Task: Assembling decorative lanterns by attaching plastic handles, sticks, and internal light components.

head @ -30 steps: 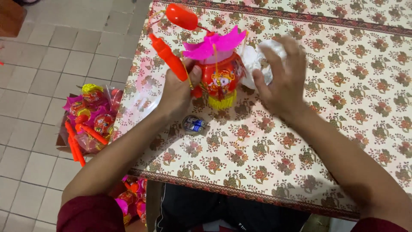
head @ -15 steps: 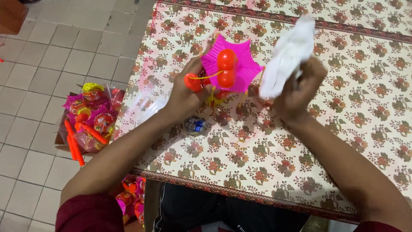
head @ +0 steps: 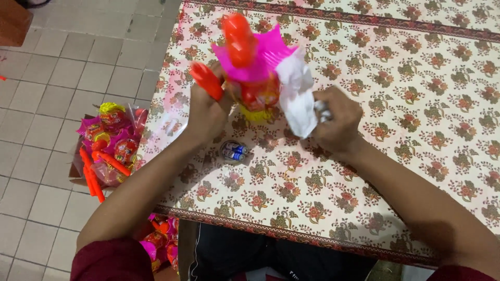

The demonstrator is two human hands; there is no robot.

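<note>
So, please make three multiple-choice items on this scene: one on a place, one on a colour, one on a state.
1. Where do the small batteries lie?
A. on the floor
B. on the tablecloth, between the two arms
C. in the box

2. What colour is the spiky top of the toy lantern?
A. pink
B. green
C. black

3. What does the right hand do?
A. rests flat on the table
B. hangs open in the air
C. grips a white cloth against the lantern

Key: 1 B, they sit on the flowered cloth below the left hand; 2 A, the points are bright pink; 3 C, the fingers close on the cloth.
</note>
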